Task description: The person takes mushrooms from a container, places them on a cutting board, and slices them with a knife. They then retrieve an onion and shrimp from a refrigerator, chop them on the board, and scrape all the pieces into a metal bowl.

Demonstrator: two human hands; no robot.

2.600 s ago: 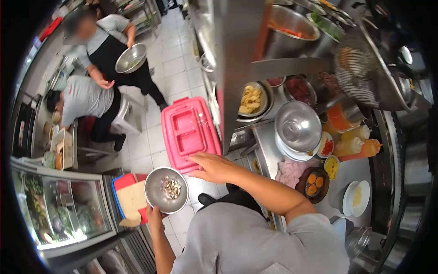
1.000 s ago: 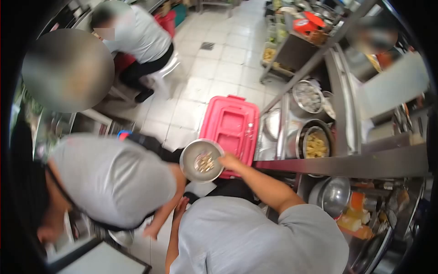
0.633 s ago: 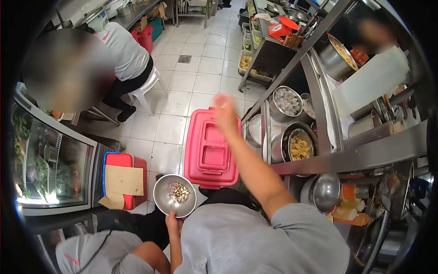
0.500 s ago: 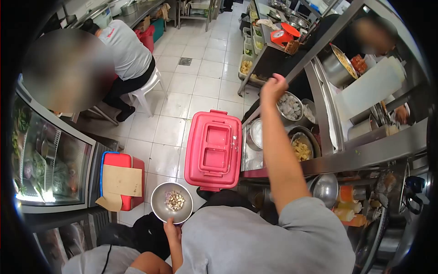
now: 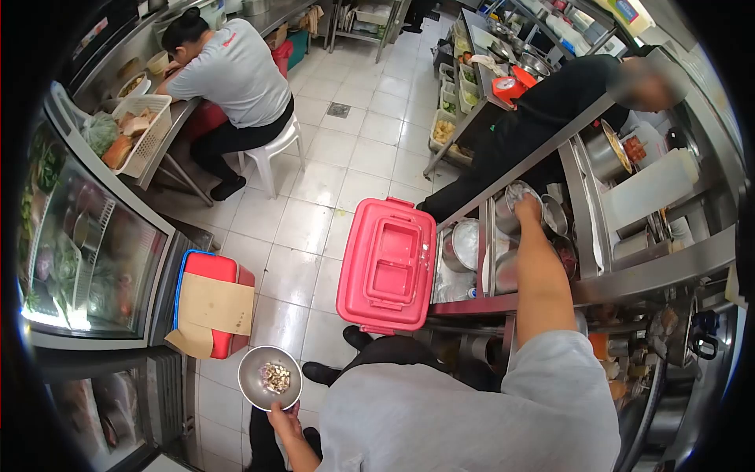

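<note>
My left hand (image 5: 285,422) grips the near rim of a metal bowl (image 5: 252,367), thumb on the edge. Small chopped pale and purplish pieces (image 5: 275,377) lie in the bottom. On the other side, my right arm stretches out over the steel counter, and my right hand (image 5: 528,208) is down at the mouth of a round metal container (image 5: 506,220). Something whitish (image 5: 518,189) shows in this container just beyond the hand. My right fingers are mostly hidden, so what they hold does not show. Another round metal pot (image 5: 459,250) with pale contents stands to the left.
A pink lidded bin (image 5: 354,275) stands before me on the tiled floor. Left of it is a red box (image 5: 246,281) with cardboard (image 5: 216,303) on top. A person in black (image 5: 550,98) leans behind the counter (image 5: 503,304); another sits on a white stool (image 5: 277,151).
My right hand has dropped from above the counter into the metal container. The bowl in my left hand has shifted left and nearer. The person in black is now more in view.
</note>
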